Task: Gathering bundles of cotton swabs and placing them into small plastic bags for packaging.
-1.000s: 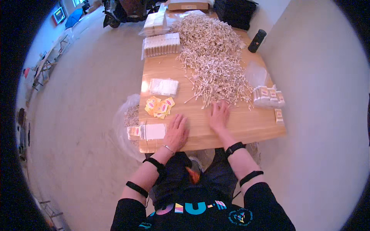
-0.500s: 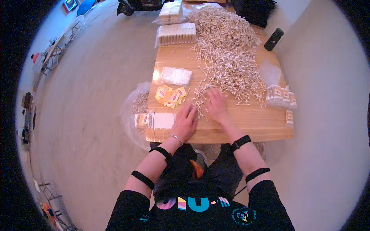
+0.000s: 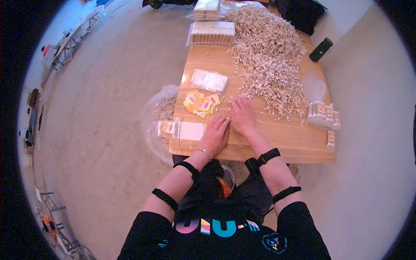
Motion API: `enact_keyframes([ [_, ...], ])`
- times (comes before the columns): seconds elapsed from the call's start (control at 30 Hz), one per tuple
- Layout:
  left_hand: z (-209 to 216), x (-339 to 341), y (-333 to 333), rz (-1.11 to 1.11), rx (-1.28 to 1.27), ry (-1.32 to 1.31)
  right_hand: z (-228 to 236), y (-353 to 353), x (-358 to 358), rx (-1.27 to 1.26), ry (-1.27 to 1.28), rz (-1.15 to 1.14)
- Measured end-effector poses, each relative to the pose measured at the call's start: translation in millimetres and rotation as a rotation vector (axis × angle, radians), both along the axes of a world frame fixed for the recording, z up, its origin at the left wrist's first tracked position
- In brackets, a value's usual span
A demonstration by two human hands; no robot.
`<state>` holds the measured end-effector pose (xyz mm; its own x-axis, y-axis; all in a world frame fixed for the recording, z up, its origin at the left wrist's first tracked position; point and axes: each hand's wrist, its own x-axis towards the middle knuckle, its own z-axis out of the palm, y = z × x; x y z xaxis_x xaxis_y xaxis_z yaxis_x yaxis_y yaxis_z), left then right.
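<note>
Both my hands are close together at the near middle of the table. My left hand (image 3: 216, 135) has its fingers bent and pressed together, with a white swab tip showing at the fingertips. Beside it, my right hand (image 3: 243, 117) curls palm-down over cotton swabs that are mostly hidden under it. A large heap of loose cotton swabs (image 3: 273, 65) spreads from the far end down to just beyond my right hand. Left of my hands lie a white rectangular card (image 3: 192, 131), a clear bag filled with swabs (image 3: 166, 128) and a loose pile of yellow-orange cards (image 3: 203, 104).
A stack of clear plastic bags (image 3: 209, 81) lies beyond the cards. Wrapped swab bundles (image 3: 212, 34) stand at the far left of the table (image 3: 277, 145). Filled packs (image 3: 323, 113) and a black cylinder (image 3: 321, 50) are along the right. A big plastic bag of swabs (image 3: 161, 108) is beside the left edge.
My hands have drawn closer together, and the loose swabs that lay between them are now gathered under the fingers. The whole view has shifted slightly.
</note>
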<state>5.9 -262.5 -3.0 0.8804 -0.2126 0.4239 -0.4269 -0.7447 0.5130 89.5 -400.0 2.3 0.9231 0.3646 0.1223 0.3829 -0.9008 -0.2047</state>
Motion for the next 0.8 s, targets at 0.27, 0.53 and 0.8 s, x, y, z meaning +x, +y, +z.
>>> enact_keyframes([
  [0.27,-10.8,-1.1,5.1,-0.012,0.020,0.034,-15.7,-65.6,-32.4,-0.008,-0.251,-0.257],
  [0.53,-6.6,0.2,2.8,0.029,0.000,0.042,-5.5,-33.2,-82.4,0.232,-0.226,-0.333],
  [0.8,-0.2,16.0,-13.0,0.012,-0.078,0.141,-19.2,-34.1,-79.9,0.143,-0.208,-0.422],
])
